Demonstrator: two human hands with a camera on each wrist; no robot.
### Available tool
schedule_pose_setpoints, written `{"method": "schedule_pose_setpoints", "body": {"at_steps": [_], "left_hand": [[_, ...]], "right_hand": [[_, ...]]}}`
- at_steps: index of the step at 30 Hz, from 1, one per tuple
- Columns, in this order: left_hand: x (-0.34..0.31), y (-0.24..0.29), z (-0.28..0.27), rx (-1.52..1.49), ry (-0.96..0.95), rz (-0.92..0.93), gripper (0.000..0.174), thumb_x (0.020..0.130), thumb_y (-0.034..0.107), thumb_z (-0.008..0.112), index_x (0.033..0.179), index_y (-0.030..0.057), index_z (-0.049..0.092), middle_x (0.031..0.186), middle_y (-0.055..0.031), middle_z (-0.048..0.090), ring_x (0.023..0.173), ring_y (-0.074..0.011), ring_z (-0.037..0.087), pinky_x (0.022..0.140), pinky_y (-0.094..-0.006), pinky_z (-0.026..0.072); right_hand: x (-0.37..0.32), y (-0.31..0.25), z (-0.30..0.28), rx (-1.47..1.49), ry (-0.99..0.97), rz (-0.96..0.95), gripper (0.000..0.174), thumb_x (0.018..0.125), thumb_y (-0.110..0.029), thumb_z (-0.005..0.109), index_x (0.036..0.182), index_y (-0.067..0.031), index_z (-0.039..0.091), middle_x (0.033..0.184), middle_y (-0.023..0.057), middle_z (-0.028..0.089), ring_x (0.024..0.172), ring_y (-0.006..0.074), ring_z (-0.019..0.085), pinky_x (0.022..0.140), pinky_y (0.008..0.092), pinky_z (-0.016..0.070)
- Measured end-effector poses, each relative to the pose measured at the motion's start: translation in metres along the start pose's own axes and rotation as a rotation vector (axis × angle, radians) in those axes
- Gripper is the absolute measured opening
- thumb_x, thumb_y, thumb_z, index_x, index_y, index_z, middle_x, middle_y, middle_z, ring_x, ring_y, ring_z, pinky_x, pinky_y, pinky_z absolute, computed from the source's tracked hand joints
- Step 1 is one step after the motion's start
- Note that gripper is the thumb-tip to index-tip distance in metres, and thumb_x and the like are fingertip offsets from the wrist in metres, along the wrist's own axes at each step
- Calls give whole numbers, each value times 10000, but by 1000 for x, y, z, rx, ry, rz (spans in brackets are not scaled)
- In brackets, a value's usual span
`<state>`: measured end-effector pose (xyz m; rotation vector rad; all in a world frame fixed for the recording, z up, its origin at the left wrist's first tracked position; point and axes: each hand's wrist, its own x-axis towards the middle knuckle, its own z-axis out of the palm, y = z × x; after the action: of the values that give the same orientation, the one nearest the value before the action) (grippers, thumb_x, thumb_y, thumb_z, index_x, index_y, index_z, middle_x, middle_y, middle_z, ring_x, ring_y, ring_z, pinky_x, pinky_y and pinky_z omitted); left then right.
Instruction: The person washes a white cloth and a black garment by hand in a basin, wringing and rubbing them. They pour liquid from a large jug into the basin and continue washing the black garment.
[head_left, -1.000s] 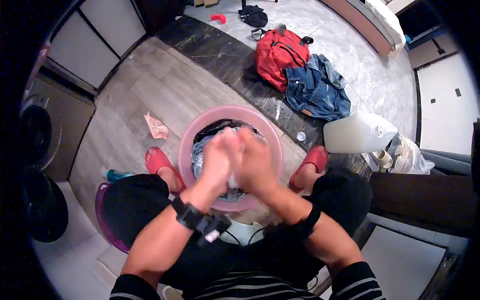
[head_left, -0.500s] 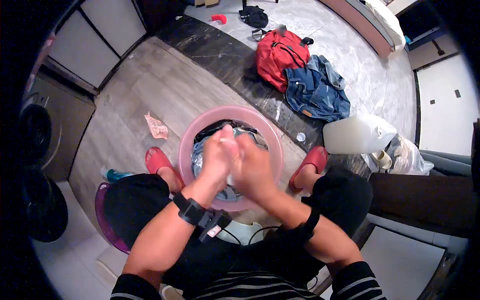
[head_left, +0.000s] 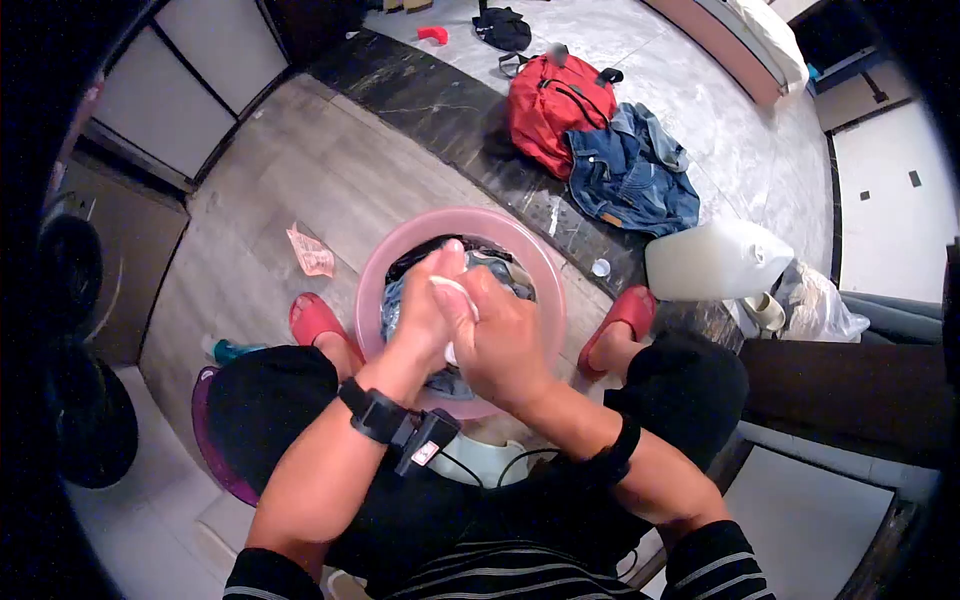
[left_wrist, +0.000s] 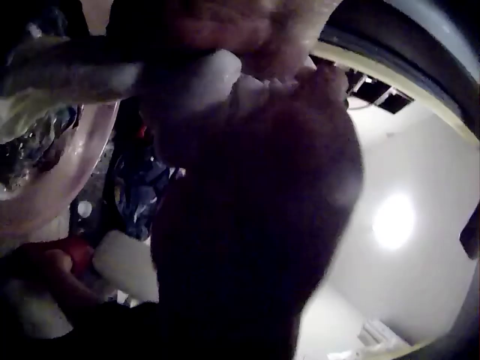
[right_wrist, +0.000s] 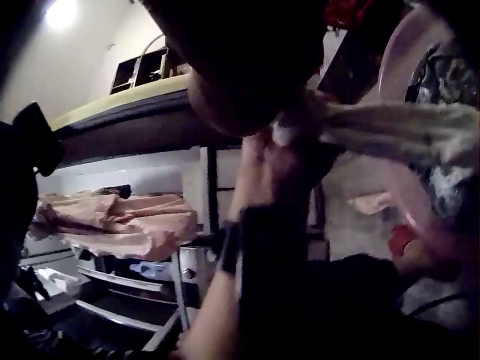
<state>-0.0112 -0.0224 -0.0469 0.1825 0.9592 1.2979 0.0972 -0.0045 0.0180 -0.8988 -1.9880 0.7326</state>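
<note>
Gripping on both sides now: the left hand and the right hand come together, fingers curled round a pale, wet-looking cloth, bunched between them over the pink basin. And look at the wrist views, a twisted length of it runs out from the hands, with the basin behind! Down in the basin, dark and bluish clothes lie in a heap. Round the basin we go: red backpack at one o'clock, denim garment touching it at two, white jug near three. Red slippers sit on the feet, one at nine, the other at three. Pink paper lies on the floor at ten o'clock.
</note>
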Motion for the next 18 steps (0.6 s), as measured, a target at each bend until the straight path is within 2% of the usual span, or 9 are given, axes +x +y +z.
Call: {"method": "schedule_pose_setpoints", "body": {"at_steps": [3, 4, 7, 8, 11, 12, 15, 16, 18], "left_hand": [[-15, -14, 49, 345, 244, 261, 323, 995, 309, 405, 871, 61, 571, 799, -13, 577, 705, -75, 514, 626, -276, 440], [-15, -17, 50, 402, 188, 326, 337, 998, 309, 393, 866, 57, 573, 801, -15, 581, 705, -81, 521, 625, -279, 443], [-9, 10, 30, 245, 153, 99, 365, 997, 300, 389, 999, -3, 593, 894, -59, 612, 808, -124, 542, 722, -307, 450], [-2, 0, 13, 136, 77, 129, 371, 997, 305, 388, 993, -4, 594, 880, -63, 614, 800, -126, 546, 720, -304, 450], [-9, -22, 46, 402, 230, 342, 369, 996, 349, 396, 864, 50, 568, 770, -28, 575, 702, -100, 520, 637, -292, 443], [-11, -18, 50, 405, 217, 328, 363, 999, 351, 391, 886, 58, 571, 772, -18, 567, 689, -92, 514, 620, -286, 438], [-17, 13, 38, 273, 205, 112, 366, 1002, 335, 384, 969, 28, 581, 831, -35, 588, 728, -111, 522, 659, -294, 440], [-11, 3, 31, 187, 174, 153, 366, 1004, 321, 384, 984, 11, 576, 832, -36, 592, 725, -108, 519, 660, -288, 439], [-19, -8, 45, 243, 165, 176, 303, 1005, 293, 391, 1007, 47, 567, 878, -23, 587, 777, -113, 546, 697, -289, 464]], "right_hand": [[28, 31, -13, -93, -125, 337, 238, 898, -288, 566, 966, -60, 582, 765, 227, 623, 664, 409, 618, 600, 489, 491], [37, 34, -19, -36, -51, 399, 253, 897, -290, 562, 997, -58, 582, 802, 234, 626, 697, 414, 622, 633, 495, 495], [4, -2, -11, -52, -145, 209, 241, 933, -264, 501, 986, -43, 583, 822, 242, 623, 713, 422, 613, 642, 496, 484], [1, -2, -6, -33, -46, 43, 229, 932, -267, 503, 961, -51, 572, 789, 236, 617, 712, 422, 606, 632, 508, 466], [30, 39, -16, -60, -113, 403, 231, 902, -294, 559, 940, -66, 567, 777, 234, 616, 723, 419, 615, 642, 517, 463], [35, 36, -19, -27, -22, 409, 236, 902, -304, 558, 914, -68, 562, 765, 235, 611, 722, 419, 614, 641, 516, 461], [4, -6, -13, -28, -121, 214, 244, 938, -292, 501, 905, -58, 562, 762, 236, 610, 700, 427, 600, 595, 510, 454], [0, 2, -6, -16, -50, 136, 240, 939, -288, 500, 896, -58, 554, 748, 238, 604, 685, 431, 594, 564, 513, 449], [22, 28, -12, -30, -61, 325, 231, 924, -294, 528, 937, -67, 569, 755, 240, 606, 696, 430, 602, 570, 513, 461]]}}
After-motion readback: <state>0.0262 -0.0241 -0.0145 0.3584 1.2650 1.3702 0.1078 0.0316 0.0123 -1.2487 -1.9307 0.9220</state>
